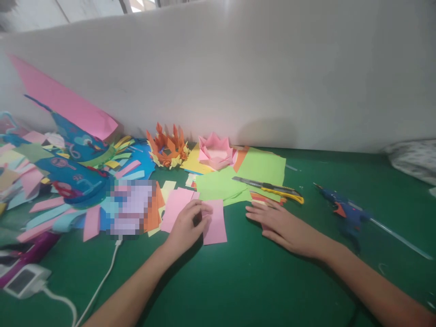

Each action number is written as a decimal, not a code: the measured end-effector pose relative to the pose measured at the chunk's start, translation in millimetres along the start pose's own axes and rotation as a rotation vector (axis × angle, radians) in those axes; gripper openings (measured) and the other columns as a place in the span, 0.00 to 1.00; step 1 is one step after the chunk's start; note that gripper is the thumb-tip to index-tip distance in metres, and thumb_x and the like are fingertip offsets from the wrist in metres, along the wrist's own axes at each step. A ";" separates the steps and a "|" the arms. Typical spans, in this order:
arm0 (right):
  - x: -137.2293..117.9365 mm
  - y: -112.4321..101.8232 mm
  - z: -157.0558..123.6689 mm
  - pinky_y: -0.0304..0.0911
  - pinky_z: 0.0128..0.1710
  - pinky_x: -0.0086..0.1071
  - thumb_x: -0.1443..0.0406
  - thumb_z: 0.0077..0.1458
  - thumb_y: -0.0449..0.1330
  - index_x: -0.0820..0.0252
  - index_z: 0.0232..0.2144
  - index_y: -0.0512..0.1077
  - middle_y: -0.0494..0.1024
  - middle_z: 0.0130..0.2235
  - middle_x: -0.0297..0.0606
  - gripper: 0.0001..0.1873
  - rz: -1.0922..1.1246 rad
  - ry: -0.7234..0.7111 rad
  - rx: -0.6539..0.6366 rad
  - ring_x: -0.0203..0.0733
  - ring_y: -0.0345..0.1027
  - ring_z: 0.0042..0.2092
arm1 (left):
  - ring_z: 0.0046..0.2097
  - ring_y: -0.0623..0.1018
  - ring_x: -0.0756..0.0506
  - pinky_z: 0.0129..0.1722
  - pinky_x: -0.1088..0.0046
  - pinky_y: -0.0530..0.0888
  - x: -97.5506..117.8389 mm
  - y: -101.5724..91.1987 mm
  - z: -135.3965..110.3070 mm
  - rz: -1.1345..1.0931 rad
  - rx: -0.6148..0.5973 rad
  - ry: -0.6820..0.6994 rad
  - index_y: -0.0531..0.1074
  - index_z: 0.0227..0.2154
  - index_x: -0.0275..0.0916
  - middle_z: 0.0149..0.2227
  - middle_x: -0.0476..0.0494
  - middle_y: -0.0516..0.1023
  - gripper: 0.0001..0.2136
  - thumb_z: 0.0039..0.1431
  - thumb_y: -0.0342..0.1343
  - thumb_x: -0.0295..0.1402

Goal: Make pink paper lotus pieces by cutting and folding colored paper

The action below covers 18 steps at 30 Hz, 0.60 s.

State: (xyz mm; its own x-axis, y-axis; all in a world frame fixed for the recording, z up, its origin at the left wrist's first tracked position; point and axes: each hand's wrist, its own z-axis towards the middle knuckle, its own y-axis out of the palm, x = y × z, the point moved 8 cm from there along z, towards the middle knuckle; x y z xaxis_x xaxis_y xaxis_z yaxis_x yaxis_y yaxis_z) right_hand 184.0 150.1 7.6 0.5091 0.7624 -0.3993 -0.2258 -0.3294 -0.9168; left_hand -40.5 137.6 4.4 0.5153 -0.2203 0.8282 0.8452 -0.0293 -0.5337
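My left hand rests on the green table, its fingers curled in a pinch on the edge of a small pink paper rectangle. My right hand lies flat with fingers stretched out, covering some orange and red paper strips. Just beyond it lies a yellow utility knife on light green sheets. A second pink sheet lies left of my left hand.
A folded pink paper flower and an orange one stand by the white wall. A blue glue gun lies at right. Piles of coloured paper strips fill the left; a white cable and charger lie near the front.
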 end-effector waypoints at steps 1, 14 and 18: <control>0.5 3.6 -3.1 0.41 0.63 0.48 0.59 0.63 0.47 0.47 0.61 0.56 0.59 0.62 0.35 0.24 0.014 0.006 -0.021 0.45 0.47 0.64 | 0.35 0.72 0.50 0.36 0.73 0.70 -0.3 0.2 -0.2 -0.004 0.000 0.001 0.72 0.36 0.39 0.40 0.44 0.71 0.06 0.56 0.52 0.27; 4.1 -6.4 -19.5 0.43 0.62 0.51 0.62 0.63 0.47 0.48 0.59 0.60 0.60 0.61 0.34 0.22 -0.195 -0.045 0.042 0.46 0.51 0.63 | 0.35 0.70 0.49 0.34 0.74 0.68 1.1 -2.6 1.1 -0.035 0.049 -0.009 0.71 0.32 0.38 0.34 0.46 0.70 0.05 0.56 0.51 0.27; -16.4 -6.6 20.9 0.42 0.61 0.53 0.59 0.63 0.47 0.50 0.58 0.62 0.56 0.63 0.36 0.21 -0.285 -0.063 0.066 0.49 0.46 0.64 | 0.34 0.71 0.49 0.34 0.73 0.67 -4.4 -8.1 2.1 -0.047 0.095 -0.032 0.69 0.30 0.38 0.32 0.47 0.71 0.05 0.54 0.49 0.25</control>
State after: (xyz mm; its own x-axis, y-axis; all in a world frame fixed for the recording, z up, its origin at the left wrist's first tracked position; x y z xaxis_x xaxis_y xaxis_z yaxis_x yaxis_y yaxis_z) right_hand 159.9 151.4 20.3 0.5074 0.8529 -0.1230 -0.1360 -0.0617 -0.9888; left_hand -49.4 140.9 5.4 0.4774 -0.1894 0.8580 0.8776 0.0536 -0.4765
